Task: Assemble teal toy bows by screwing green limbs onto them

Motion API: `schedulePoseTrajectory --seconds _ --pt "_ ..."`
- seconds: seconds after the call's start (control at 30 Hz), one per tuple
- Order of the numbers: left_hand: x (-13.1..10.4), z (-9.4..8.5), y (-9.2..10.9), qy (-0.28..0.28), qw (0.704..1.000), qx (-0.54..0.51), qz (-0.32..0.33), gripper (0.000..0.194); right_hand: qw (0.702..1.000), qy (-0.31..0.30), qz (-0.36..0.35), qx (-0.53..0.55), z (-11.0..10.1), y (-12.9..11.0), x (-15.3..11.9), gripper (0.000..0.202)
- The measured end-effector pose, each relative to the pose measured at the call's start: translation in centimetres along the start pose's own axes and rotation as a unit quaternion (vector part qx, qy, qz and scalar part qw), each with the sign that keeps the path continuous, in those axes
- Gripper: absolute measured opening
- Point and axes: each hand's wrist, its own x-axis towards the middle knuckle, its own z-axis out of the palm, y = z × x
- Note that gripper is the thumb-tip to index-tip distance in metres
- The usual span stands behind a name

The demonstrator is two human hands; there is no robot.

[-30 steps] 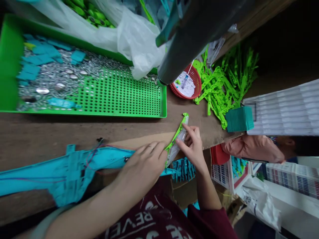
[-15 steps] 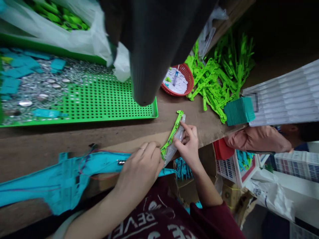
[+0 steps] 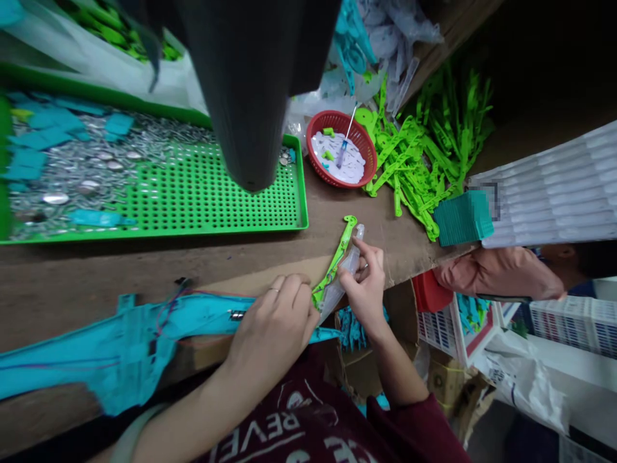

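A long light-blue plastic part (image 3: pixel 130 347) with thin red wires lies along the table's near edge. My left hand (image 3: pixel 274 315), a ring on one finger, is closed over its right end and the lower end of a slim green part (image 3: pixel 336 256). What its fingertips pinch is hidden. Beside the green part, on its right, is a translucent whitish piece (image 3: pixel 348 265) of similar length. My right hand (image 3: pixel 365 283) holds that piece between thumb and fingers.
A green perforated tray (image 3: pixel 193 233) with screws and blue pieces lies at the left. A dark column (image 3: pixel 245 96) hangs over it. Behind my hands are a red basket (image 3: pixel 315 168) with a screwdriver, green parts (image 3: pixel 409 161) and teal pieces (image 3: pixel 460 218). A person (image 3: pixel 501 273) is at the right.
The translucent piece's upper end has shifted slightly right, away from the green part, with my right fingers. My left hand has barely moved. The dark column appears farther left, showing more of the basket.
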Motion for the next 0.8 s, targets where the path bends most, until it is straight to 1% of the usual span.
schedulePoseTrajectory --seconds 0.07,0.23,0.37,0.4,0.47,0.53,0.67,0.7,0.73,0.8 --pt "0.0 0.1 0.0 -0.004 1.0 0.001 -0.002 0.018 1.0 -0.001 -0.01 -0.021 0.0 -0.2 0.1 0.051" --pt "-0.1 -0.1 -0.4 -0.016 0.999 -0.008 0.043 0.022 0.995 -0.07 -0.047 -0.053 -0.4 -0.4 0.2 0.045" --pt "-0.4 -0.4 -0.6 -0.004 0.997 -0.037 0.068 0.024 0.988 -0.07 -0.092 -0.104 -0.7 -0.4 -0.1 0.038" --pt "-0.5 -0.4 -0.6 -0.005 0.996 -0.042 0.078 0.027 0.985 -0.073 -0.101 -0.118 -0.8 -0.4 -0.1 0.038" --pt "-0.8 -0.3 -0.6 -0.015 0.994 -0.04 0.103 0.041 0.979 -0.082 -0.117 -0.143 -0.8 -0.3 -0.1 0.038" --pt "-1.1 -0.1 -0.6 -0.027 0.992 -0.029 0.118 0.049 0.971 -0.084 -0.141 -0.175 -0.9 -0.3 0.0 0.038" --pt "-1.5 0.4 -0.9 -0.031 0.991 -0.029 0.124 0.042 0.936 -0.091 -0.223 -0.256 -1.5 -0.4 0.7 0.037" --pt "-1.6 0.5 -1.0 -0.03 0.991 -0.034 0.127 0.041 0.93 -0.107 -0.238 -0.259 -1.8 -0.5 1.3 0.036" --pt "-1.6 0.6 -1.0 -0.032 0.99 -0.037 0.129 0.042 0.925 -0.136 -0.25 -0.252 -2.3 -0.7 2.0 0.034" --pt "-1.8 0.6 -1.1 -0.033 0.99 -0.034 0.135 0.045 0.919 -0.213 -0.252 -0.218 -3.7 -1.1 4.6 0.028"
